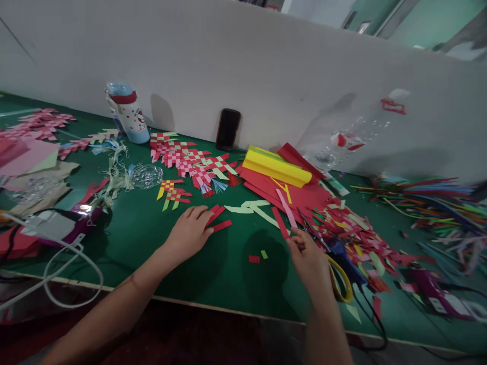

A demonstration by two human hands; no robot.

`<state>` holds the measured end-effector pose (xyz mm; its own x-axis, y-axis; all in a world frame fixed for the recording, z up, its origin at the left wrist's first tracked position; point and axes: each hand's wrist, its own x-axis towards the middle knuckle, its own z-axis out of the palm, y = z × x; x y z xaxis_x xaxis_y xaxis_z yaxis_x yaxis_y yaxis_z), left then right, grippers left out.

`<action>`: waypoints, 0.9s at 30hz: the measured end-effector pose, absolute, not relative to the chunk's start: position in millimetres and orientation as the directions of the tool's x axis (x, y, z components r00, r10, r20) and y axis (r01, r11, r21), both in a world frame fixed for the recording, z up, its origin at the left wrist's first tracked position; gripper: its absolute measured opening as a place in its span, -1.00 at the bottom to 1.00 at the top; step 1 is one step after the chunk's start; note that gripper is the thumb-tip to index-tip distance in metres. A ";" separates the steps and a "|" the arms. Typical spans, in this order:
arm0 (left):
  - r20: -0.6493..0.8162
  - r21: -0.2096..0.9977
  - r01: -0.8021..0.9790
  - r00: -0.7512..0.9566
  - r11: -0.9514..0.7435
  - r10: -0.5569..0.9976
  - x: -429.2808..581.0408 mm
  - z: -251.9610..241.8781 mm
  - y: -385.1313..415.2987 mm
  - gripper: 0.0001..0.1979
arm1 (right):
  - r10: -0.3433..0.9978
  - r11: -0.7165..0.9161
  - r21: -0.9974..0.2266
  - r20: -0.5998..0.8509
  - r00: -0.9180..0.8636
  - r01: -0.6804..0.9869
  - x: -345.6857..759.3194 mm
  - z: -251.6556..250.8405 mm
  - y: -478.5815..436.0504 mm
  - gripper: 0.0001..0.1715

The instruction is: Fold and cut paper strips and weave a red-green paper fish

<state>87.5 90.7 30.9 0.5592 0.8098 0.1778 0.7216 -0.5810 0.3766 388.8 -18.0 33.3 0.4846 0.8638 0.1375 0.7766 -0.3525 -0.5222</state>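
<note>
My left hand (190, 229) lies low over the green tabletop, fingers together and thumb against red paper strips (222, 225) that stick out to the right. My right hand (309, 256) pinches the lower ends of a pink paper strip (286, 208) and a red paper strip (280, 223). Between the hands lie pale green strips (249, 207), partly crossed over each other. Nearer me are a small red scrap (254, 259) and a green scrap (264, 254). Woven paper fish (186, 159) lie beyond my left hand, with a smaller yellow, red and green one (174, 194).
Yellow paper (277, 167) rests on red sheets (258, 187). Scissors with yellow-lined handles (344, 284) and a scrap heap (357, 233) lie right. A phone (228, 129), bottle (131, 114) and clear plastic bottle (353, 139) stand along the wall. A white cable (72, 253) crosses the left.
</note>
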 end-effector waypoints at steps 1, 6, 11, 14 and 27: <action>0.154 0.350 0.724 0.581 -0.594 0.799 85.9 31.0 86.4 -0.61 | 0.856 -0.371 -0.492 0.149 0.496 0.788 394.4 36.7 -18.2 -0.51; 0.105 0.259 0.724 0.637 -0.639 0.764 79.7 22.3 64.3 -0.55 | 0.832 -0.423 -0.165 0.319 0.454 0.891 407.7 49.4 -10.9 -0.54; 0.130 0.202 0.758 0.607 -0.620 0.784 92.8 18.3 51.4 -0.50 | 0.906 -0.294 -0.059 0.302 0.297 0.954 385.4 46.6 9.4 -0.64; 0.134 0.206 0.765 0.596 -0.611 0.792 100.1 20.9 49.9 -0.48 | 0.936 -0.300 -0.063 0.175 0.307 0.952 376.0 36.2 20.8 -0.65; 0.227 0.583 0.601 0.526 -0.547 0.820 66.2 27.9 33.0 -0.62 | 0.911 -0.314 -0.354 0.148 0.385 0.881 365.8 49.7 22.6 -0.71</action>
